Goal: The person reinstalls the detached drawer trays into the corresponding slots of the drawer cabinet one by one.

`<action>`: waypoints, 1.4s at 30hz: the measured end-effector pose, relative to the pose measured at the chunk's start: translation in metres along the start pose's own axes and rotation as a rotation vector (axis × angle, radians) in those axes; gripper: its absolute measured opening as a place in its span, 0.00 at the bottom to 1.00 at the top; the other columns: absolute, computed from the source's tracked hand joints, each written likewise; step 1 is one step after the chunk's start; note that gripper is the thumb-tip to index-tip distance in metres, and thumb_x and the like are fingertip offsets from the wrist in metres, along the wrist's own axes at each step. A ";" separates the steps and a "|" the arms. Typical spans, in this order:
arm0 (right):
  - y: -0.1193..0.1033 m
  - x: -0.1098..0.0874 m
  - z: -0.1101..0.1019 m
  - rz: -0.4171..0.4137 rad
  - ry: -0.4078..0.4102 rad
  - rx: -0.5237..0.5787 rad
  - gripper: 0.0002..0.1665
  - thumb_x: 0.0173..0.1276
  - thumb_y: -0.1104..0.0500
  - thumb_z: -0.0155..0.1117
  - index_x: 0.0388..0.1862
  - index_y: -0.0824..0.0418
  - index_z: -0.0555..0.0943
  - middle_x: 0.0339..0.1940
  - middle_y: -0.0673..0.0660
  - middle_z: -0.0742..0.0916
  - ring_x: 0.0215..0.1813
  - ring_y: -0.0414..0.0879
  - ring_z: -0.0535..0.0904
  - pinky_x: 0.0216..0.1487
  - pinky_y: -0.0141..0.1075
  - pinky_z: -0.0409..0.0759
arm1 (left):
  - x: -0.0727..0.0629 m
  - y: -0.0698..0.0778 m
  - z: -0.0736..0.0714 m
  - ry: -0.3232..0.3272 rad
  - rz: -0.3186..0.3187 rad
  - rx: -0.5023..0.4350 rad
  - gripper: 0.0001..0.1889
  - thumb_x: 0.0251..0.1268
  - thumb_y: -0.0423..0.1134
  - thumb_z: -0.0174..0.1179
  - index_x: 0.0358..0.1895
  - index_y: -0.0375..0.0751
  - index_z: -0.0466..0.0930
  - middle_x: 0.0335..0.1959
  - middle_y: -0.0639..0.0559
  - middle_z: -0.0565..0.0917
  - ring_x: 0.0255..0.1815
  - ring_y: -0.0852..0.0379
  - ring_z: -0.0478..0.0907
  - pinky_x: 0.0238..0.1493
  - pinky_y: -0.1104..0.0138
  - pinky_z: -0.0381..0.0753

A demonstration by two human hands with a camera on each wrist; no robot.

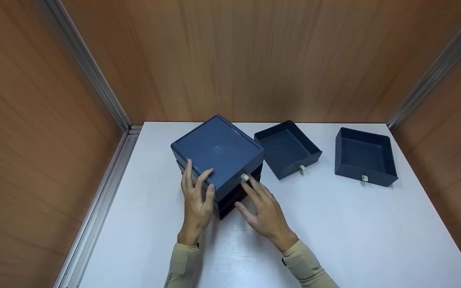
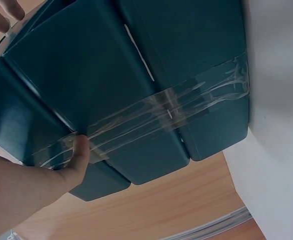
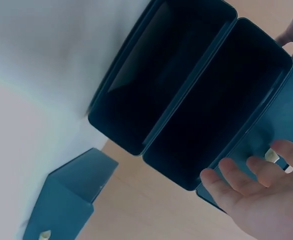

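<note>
A dark blue stacked drawer unit [image 1: 218,148] stands at an angle on the white table. Its top drawer front [image 3: 261,135] is in place, and two lower slots [image 3: 216,100] gape below. My left hand [image 1: 198,200] rests against the unit's left side and top edge; in the left wrist view, one digit touches the clear tape [image 2: 126,125] along the side. At the top drawer front, my right hand [image 1: 264,210] has its fingers extended beside the small pale pull tab [image 1: 244,177]. Whether those fingers touch the front is hard to tell.
One loose drawer [image 1: 288,148] lies just right of the unit, its pale tab facing forward. Farther right sits another loose drawer [image 1: 364,156]. Wooden panels [image 1: 254,60] with metal rails enclose the table [image 1: 354,240] at the back and sides.
</note>
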State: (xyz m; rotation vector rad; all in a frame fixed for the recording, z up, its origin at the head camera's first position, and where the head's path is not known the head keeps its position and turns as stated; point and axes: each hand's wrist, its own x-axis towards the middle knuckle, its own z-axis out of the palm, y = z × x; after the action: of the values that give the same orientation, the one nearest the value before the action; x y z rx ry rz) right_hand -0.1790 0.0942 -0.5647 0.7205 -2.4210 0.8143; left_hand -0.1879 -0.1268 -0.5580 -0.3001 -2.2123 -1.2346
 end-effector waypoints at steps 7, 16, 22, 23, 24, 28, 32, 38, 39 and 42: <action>0.008 -0.001 -0.010 0.050 0.000 0.038 0.38 0.76 0.45 0.71 0.79 0.56 0.75 0.82 0.62 0.74 0.75 0.60 0.78 0.69 0.57 0.80 | 0.002 0.000 -0.002 0.007 -0.005 -0.001 0.22 0.81 0.41 0.53 0.73 0.55 0.76 0.90 0.41 0.46 0.87 0.28 0.43 0.75 0.24 0.53; 0.036 0.001 -0.019 0.147 -0.016 0.020 0.38 0.75 0.45 0.71 0.79 0.57 0.75 0.80 0.67 0.74 0.76 0.66 0.76 0.69 0.62 0.79 | 0.002 0.001 -0.003 -0.003 -0.009 0.002 0.22 0.82 0.41 0.53 0.74 0.56 0.75 0.90 0.41 0.45 0.87 0.27 0.42 0.75 0.24 0.52; 0.056 0.001 -0.021 0.257 -0.039 0.019 0.37 0.76 0.45 0.70 0.78 0.59 0.75 0.80 0.68 0.75 0.77 0.67 0.75 0.71 0.63 0.77 | 0.000 0.000 -0.003 -0.004 -0.014 -0.005 0.22 0.82 0.40 0.53 0.74 0.56 0.76 0.90 0.41 0.45 0.88 0.29 0.41 0.75 0.23 0.52; 0.059 0.000 -0.022 0.277 -0.043 0.022 0.37 0.76 0.45 0.70 0.78 0.59 0.75 0.79 0.68 0.75 0.77 0.67 0.75 0.71 0.63 0.77 | 0.000 0.000 -0.003 -0.004 -0.014 -0.006 0.22 0.82 0.40 0.53 0.74 0.56 0.76 0.90 0.40 0.45 0.88 0.29 0.41 0.75 0.23 0.52; 0.062 -0.001 -0.022 0.298 -0.048 0.024 0.37 0.77 0.45 0.70 0.78 0.59 0.75 0.79 0.67 0.75 0.76 0.67 0.75 0.71 0.63 0.77 | -0.001 0.000 -0.003 -0.003 -0.013 -0.006 0.22 0.82 0.39 0.53 0.74 0.56 0.76 0.90 0.40 0.45 0.88 0.29 0.41 0.75 0.23 0.52; 0.075 -0.004 -0.021 0.366 -0.069 0.030 0.38 0.77 0.45 0.69 0.79 0.60 0.75 0.78 0.68 0.76 0.76 0.67 0.75 0.72 0.63 0.75 | -0.001 0.000 -0.003 -0.002 -0.011 -0.010 0.22 0.81 0.39 0.53 0.74 0.55 0.76 0.90 0.40 0.45 0.88 0.28 0.41 0.75 0.23 0.53; 0.089 -0.005 -0.023 0.421 -0.097 0.034 0.38 0.78 0.43 0.67 0.80 0.59 0.73 0.79 0.68 0.75 0.77 0.67 0.73 0.74 0.64 0.73 | 0.000 0.001 -0.002 -0.001 -0.014 -0.011 0.23 0.81 0.40 0.53 0.74 0.56 0.76 0.90 0.41 0.45 0.88 0.29 0.41 0.75 0.23 0.53; 0.114 -0.004 -0.029 0.481 -0.126 -0.009 0.39 0.79 0.43 0.65 0.80 0.61 0.72 0.79 0.69 0.75 0.77 0.70 0.73 0.74 0.65 0.72 | 0.000 0.001 -0.001 -0.006 -0.015 -0.018 0.22 0.81 0.41 0.53 0.74 0.56 0.76 0.90 0.41 0.45 0.88 0.30 0.41 0.75 0.23 0.53; 0.118 -0.003 -0.031 0.488 -0.130 -0.020 0.39 0.79 0.43 0.65 0.80 0.61 0.72 0.79 0.70 0.75 0.77 0.70 0.72 0.74 0.66 0.72 | 0.000 0.001 -0.001 -0.006 -0.014 -0.019 0.22 0.81 0.41 0.53 0.74 0.56 0.76 0.90 0.41 0.45 0.88 0.30 0.41 0.75 0.23 0.52; 0.129 -0.003 -0.034 0.509 -0.142 -0.047 0.39 0.79 0.44 0.65 0.80 0.62 0.71 0.79 0.71 0.74 0.77 0.72 0.71 0.73 0.67 0.71 | -0.001 0.001 -0.001 -0.009 -0.011 -0.020 0.22 0.81 0.41 0.53 0.74 0.56 0.75 0.90 0.41 0.45 0.88 0.29 0.41 0.75 0.23 0.52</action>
State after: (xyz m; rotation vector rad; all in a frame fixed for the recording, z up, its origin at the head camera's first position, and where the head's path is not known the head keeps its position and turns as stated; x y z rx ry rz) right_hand -0.2462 0.2054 -0.5943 0.1382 -2.7883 0.9130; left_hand -0.1865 -0.1269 -0.5572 -0.3030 -2.2132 -1.2646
